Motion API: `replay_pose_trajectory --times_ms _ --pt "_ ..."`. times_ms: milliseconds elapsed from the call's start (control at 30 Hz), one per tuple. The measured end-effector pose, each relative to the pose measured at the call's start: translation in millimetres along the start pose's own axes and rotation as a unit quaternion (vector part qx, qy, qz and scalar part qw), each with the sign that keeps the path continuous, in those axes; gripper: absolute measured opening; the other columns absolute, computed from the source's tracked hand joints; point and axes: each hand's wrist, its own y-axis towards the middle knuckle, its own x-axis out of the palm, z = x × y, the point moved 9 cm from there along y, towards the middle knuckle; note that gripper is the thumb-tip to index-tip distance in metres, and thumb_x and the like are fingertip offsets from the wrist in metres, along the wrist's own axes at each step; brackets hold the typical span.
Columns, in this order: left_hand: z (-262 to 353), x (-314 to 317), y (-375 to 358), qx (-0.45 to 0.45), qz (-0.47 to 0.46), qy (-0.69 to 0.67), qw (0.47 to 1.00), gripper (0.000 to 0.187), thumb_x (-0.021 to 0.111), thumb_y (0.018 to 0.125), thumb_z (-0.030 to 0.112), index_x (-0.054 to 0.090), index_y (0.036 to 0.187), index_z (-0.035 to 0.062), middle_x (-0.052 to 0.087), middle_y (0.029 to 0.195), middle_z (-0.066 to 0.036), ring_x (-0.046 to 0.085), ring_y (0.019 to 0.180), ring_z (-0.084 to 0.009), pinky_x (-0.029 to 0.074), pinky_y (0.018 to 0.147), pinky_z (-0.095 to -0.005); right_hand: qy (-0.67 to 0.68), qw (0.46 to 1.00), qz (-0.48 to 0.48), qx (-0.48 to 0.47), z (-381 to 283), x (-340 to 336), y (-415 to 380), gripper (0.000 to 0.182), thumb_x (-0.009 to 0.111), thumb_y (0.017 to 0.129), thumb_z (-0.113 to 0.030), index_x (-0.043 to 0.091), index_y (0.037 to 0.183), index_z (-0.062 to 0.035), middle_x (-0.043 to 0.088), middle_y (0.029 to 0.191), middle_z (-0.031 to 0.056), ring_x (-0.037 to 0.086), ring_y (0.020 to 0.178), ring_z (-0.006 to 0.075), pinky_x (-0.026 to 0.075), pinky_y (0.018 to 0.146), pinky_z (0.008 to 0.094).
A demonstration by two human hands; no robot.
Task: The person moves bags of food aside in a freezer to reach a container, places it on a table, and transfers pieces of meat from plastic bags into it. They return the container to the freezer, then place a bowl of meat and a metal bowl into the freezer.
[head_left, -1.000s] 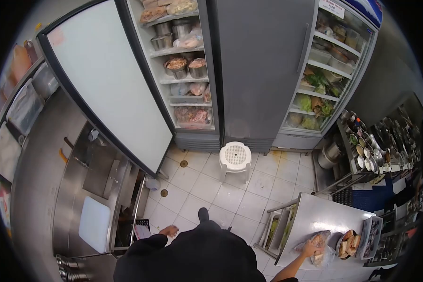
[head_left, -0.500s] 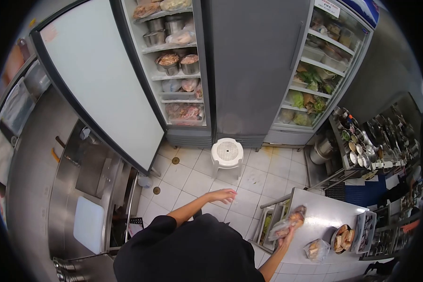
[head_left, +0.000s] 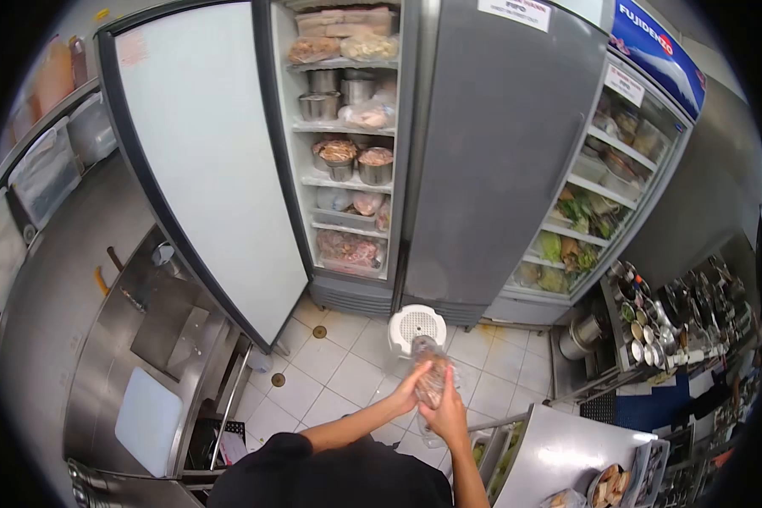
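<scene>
A clear plastic bag of brownish-pink food (head_left: 432, 379), perhaps meat, is held up in front of my body. My left hand (head_left: 409, 388) grips its left side, and my right hand (head_left: 445, 413) is closed around its right and lower part. The bag's upper end overlaps the white plastic stool (head_left: 416, 324) from this viewpoint. Ahead stands an upright freezer (head_left: 334, 292) with its door (head_left: 212, 152) swung open to the left. Metal pots and bagged food fill its shelves.
A closed grey door (head_left: 499, 152) and a glass-front fridge (head_left: 601, 203) stand right of the freezer. At lower right is a steel table (head_left: 559, 449) with a bowl of bread-like pieces (head_left: 611, 485). A sink (head_left: 178, 330) with a white board (head_left: 148, 419) lies left.
My right hand has brought the bag from above the steel table to my front. My left hand, empty before, now holds it too. The view has tilted up toward the freezer.
</scene>
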Motion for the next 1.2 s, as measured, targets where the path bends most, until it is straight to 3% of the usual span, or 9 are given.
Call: replay_pose_trajectory --times_ms 133,233,267,367,433,667,967,1067,1200 --pt "104 -13 -41 0.082 0.015 -0.103 0.991 0.053 0.059 0.095 0.042 0.052 0.134 0.0072 0.062 0.127 -0.009 0.059 0.117 -0.0254 0.045 0.104 -0.0436 0.031 0.992 -0.044 -0.113 -71 44 42 0.100 0.080 0.074 -0.019 0.022 0.153 -0.0017 0.041 0.145 0.0257 0.042 0.131 0.0419 0.036 0.108 0.0468" --pt "165 -41 -61 0.152 0.023 -0.116 0.981 0.056 0.047 0.097 0.048 0.051 0.136 0.0083 0.060 0.129 -0.010 0.057 0.120 -0.0274 0.044 0.105 -0.0459 -0.030 0.991 -0.008 -0.128 -92 72 61 0.101 0.081 0.073 -0.022 0.022 0.152 -0.0016 0.039 0.146 0.0261 0.042 0.132 0.0401 0.035 0.109 0.0456" --pt "186 -48 -70 0.185 0.026 -0.114 0.976 0.055 0.044 0.097 0.048 0.051 0.135 0.0089 0.061 0.128 -0.011 0.058 0.119 -0.0278 0.045 0.104 -0.0463 -0.030 0.990 0.012 -0.138 -98 79 68 0.100 0.081 0.076 -0.027 0.021 0.151 -0.0009 0.043 0.144 0.0277 0.047 0.129 0.0426 0.039 0.106 0.0456" --pt "230 -64 -92 0.229 0.030 -0.142 0.962 0.055 0.043 0.097 0.048 0.052 0.134 0.0088 0.061 0.127 -0.010 0.059 0.117 -0.0278 0.045 0.104 -0.0463 0.149 0.984 -0.084 -0.056 -89 128 88 0.095 0.078 0.081 -0.033 0.022 0.150 0.0013 0.050 0.137 0.0293 0.053 0.124 0.0454 0.044 0.101 0.0460" --pt "251 -77 -100 0.243 0.047 -0.135 0.959 0.055 0.043 0.097 0.048 0.052 0.134 0.0088 0.061 0.126 -0.009 0.059 0.117 -0.0275 0.045 0.103 -0.0463 0.168 0.975 -0.140 -0.046 -97 159 101 0.091 0.078 0.082 -0.031 0.024 0.148 0.0010 0.057 0.128 0.0276 0.061 0.112 0.0395 0.049 0.094 0.0426" --pt "295 -110 -122 0.274 0.063 -0.115 0.953 0.056 0.041 0.097 0.051 0.052 0.134 0.0108 0.061 0.127 -0.007 0.058 0.118 -0.0256 0.044 0.103 -0.0451 0.146 0.954 -0.252 -0.064 -135 200 132 0.078 0.075 0.084 -0.030 0.033 0.143 0.0001 0.065 0.111 0.0235 0.067 0.100 0.0325 0.053 0.083 0.0395" --pt "304 -137 -128 0.262 0.068 -0.112 0.956 0.055 0.039 0.098 0.050 0.052 0.135 0.0123 0.059 0.131 -0.006 0.055 0.122 -0.0257 0.041 0.105 -0.0459 0.120 0.940 -0.300 -0.110 -154 202 158 0.076 0.070 0.083 -0.030 0.035 0.144 -0.0030 0.064 0.111 0.0249 0.066 0.101 0.0351 0.052 0.085 0.0411" --pt "308 -137 -129 0.253 0.057 -0.111 0.959 0.054 0.040 0.099 0.048 0.051 0.136 0.0108 0.059 0.131 -0.006 0.055 0.123 -0.0243 0.041 0.105 -0.0446 0.099 0.918 -0.382 -0.040 -155 202 162 0.077 0.070 0.082 -0.031 0.034 0.144 -0.0027 0.064 0.112 0.0260 0.066 0.102 0.0362 0.051 0.087 0.0416" --pt "319 -139 -128 0.261 0.038 -0.077 0.961 0.054 0.040 0.100 0.049 0.050 0.137 0.0107 0.058 0.133 -0.006 0.054 0.124 -0.0245 0.040 0.106 -0.0445 0.110 0.919 -0.374 -0.056 -150 213 168 0.078 0.071 0.083 -0.031 0.033 0.145 -0.0028 0.064 0.112 0.0263 0.066 0.102 0.0359 0.051 0.087 0.0416"
